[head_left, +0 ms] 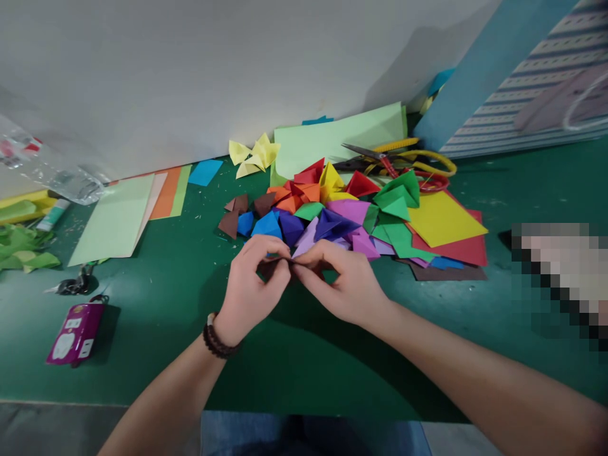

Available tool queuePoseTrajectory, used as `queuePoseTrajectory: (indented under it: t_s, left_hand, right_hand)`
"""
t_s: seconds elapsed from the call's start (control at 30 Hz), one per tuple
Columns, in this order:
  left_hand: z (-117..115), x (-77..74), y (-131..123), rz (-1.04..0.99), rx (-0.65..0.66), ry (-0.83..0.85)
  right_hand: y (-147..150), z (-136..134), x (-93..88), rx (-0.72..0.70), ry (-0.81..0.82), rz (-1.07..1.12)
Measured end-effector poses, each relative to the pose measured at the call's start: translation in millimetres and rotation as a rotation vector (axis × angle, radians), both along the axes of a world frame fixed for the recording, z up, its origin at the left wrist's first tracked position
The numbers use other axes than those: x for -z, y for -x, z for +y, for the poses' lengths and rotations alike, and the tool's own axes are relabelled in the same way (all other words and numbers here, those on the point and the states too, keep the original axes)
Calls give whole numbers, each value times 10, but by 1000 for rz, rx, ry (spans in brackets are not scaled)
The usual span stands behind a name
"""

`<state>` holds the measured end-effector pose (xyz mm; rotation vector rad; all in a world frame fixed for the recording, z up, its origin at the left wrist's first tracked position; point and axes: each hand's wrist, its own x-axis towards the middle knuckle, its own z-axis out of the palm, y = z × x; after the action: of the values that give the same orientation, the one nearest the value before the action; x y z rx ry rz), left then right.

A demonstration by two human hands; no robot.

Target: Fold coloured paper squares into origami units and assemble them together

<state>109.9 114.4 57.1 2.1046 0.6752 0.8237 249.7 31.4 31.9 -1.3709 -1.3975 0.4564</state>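
My left hand (249, 285) and my right hand (344, 282) meet over the green table (294, 361), fingers pinched together on a small folded paper piece (289, 261) that my fingers mostly hide; its colour looks dark. A beaded bracelet (216, 339) circles my left wrist. Just beyond my fingertips lies a heap of folded paper pieces (327, 212) in many colours: blue, purple, orange, red, yellow, green, brown.
Flat yellow, red and brown sheets (446, 231) lie right of the heap, with scissors (399, 161) behind. Pale green sheets (118, 218) and a purple packet (76, 332) lie to the left. Yellow folded shapes (254, 155) sit by the wall. A blurred patch (565, 272) is at right.
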Motion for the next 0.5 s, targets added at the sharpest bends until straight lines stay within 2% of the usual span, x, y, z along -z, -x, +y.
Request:
queuePoseTrajectory:
  t_s: [0.1, 0.2, 0.27, 0.33, 0.43, 0.5]
  left_hand:
    - [83, -58, 34, 85, -76, 49]
    - [141, -79, 64, 174, -118, 6]
    - [156, -61, 77, 268, -42, -32]
    - [162, -21, 83, 388, 55, -81]
    - [173, 49, 87, 532, 156, -164]
    - [184, 80, 92, 575, 188, -205]
  right_hand:
    - [18, 4, 8, -23, 159, 88]
    - [33, 4, 12, -90, 245, -197]
    - [28, 9, 18, -122, 295, -464]
    - [4, 20, 31, -113, 349, -633]
    - [-48, 38, 64, -44, 389, -693]
    - [-60, 39, 100, -39, 360, -701]
